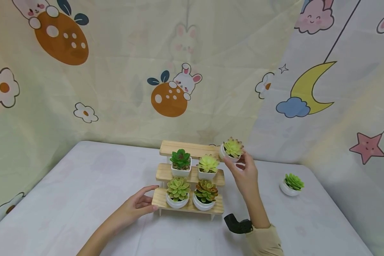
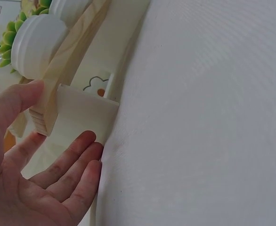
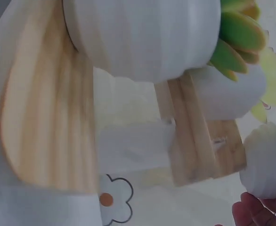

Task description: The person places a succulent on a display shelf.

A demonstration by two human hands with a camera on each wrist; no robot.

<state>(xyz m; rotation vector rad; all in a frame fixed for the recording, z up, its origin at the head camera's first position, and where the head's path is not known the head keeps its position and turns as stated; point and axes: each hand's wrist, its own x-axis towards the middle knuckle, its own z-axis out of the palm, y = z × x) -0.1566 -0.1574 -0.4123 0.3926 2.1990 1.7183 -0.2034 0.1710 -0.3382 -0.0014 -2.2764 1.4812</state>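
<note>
A three-tier wooden plant stand point(image 1: 182, 149) with white supports stands on the table. My left hand point(image 1: 137, 205) pinches the left end of its bottom shelf; in the left wrist view the thumb point(image 2: 27, 96) lies at the board's upper side, the other fingers below. A small yellow-green potted succulent point(image 1: 233, 147) in a round white pot is held by my right hand point(image 1: 245, 172) at the right end of the top shelf. The right wrist view shows this white pot point(image 3: 265, 162) between thumb and fingers, close to the board; whether they touch, I cannot tell.
The middle shelf holds a dark green succulent point(image 1: 181, 163) and a pale green one point(image 1: 208, 167), in square-looking pots. On the bottom shelf sit a green succulent point(image 1: 177, 192) and a reddish-green one point(image 1: 205, 195). Another potted succulent point(image 1: 292, 185) stands on the table at right.
</note>
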